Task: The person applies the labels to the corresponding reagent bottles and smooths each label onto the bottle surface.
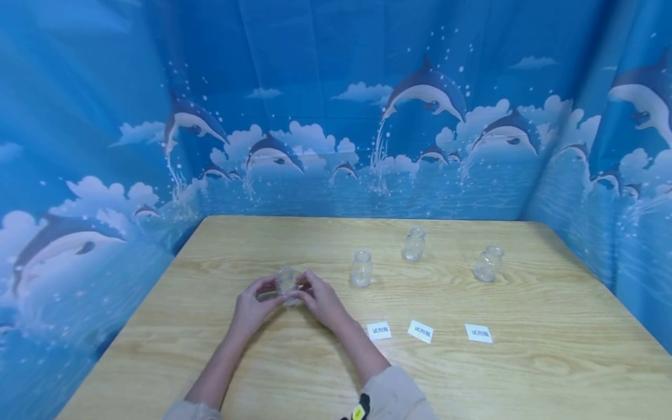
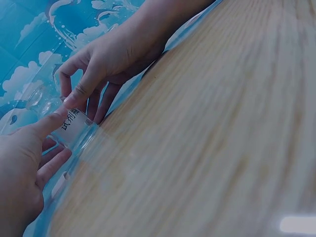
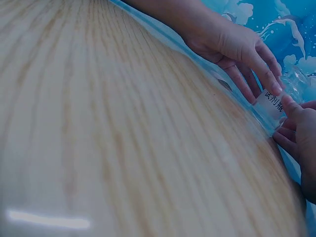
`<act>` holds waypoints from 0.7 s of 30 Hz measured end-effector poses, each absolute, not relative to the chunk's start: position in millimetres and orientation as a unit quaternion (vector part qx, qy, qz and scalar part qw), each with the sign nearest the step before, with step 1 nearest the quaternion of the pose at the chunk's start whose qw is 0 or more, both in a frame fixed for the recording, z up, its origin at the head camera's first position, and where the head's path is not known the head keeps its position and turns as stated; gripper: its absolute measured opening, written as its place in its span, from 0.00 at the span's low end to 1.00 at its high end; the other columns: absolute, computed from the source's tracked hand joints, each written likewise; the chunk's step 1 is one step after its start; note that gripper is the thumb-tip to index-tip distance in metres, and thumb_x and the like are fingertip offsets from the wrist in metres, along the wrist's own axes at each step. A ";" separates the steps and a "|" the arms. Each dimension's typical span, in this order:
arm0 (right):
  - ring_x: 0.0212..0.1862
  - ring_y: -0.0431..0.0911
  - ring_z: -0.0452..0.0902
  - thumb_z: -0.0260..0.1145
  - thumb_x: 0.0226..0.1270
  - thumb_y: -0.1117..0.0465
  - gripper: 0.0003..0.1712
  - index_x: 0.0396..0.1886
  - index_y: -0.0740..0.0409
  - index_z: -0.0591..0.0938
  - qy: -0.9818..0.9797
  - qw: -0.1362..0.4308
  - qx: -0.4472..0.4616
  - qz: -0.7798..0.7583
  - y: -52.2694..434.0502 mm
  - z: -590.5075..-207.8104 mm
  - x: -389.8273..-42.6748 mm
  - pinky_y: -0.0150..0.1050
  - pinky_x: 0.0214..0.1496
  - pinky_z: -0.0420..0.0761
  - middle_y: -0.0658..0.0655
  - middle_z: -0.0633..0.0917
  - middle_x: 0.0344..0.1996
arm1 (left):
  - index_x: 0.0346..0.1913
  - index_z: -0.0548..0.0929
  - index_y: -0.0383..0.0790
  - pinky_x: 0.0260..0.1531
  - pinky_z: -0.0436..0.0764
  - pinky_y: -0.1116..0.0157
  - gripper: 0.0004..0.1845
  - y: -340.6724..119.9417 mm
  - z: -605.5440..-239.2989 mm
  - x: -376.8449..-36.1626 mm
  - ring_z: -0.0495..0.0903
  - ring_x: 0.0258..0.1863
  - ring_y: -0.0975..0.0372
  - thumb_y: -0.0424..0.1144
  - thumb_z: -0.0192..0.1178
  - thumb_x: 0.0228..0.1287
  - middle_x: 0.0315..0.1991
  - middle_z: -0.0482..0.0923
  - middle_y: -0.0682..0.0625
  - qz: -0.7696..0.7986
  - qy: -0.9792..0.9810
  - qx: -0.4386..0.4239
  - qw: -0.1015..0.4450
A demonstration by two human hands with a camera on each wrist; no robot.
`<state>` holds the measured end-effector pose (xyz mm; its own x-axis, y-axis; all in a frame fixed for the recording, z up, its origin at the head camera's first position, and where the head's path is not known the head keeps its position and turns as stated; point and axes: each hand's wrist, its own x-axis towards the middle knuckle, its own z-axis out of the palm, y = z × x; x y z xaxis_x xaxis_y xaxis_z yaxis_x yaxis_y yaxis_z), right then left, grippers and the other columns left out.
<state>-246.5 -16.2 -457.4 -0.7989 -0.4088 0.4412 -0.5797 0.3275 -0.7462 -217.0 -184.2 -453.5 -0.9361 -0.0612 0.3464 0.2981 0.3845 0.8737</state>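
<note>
A small clear glass bottle (image 1: 287,285) stands on the wooden table (image 1: 472,379) left of centre, with both hands around it. My left hand (image 1: 269,293) holds its left side and my right hand (image 1: 307,289) its right side. The wrist views show a white label with dark print (image 2: 70,120) (image 3: 273,102) lying against the glass. Both thumbs press on that label, the left hand (image 2: 47,126) from one edge and the right hand (image 3: 291,111) from the other. The other fingers curl round the bottle (image 2: 79,136).
Three more clear bottles stand further right: one (image 1: 361,269) close by, one (image 1: 413,244) further back, one (image 1: 488,263) at the right. Three white printed labels (image 1: 379,331) (image 1: 420,331) (image 1: 479,333) lie in a row nearer me. A blue dolphin backdrop (image 1: 336,116) encloses the table.
</note>
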 end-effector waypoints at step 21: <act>0.36 0.40 0.73 0.61 0.48 0.64 0.17 0.39 0.57 0.69 -0.799 0.069 0.320 0.505 -10.1 -458.6 -248.8 0.24 0.36 0.71 0.53 0.76 0.36 | 0.46 0.73 0.36 0.40 0.70 0.69 0.23 -191.0 -456.5 -219.1 0.73 0.39 0.59 0.29 0.62 0.41 0.39 0.73 0.47 -0.538 -0.816 -0.132 0.162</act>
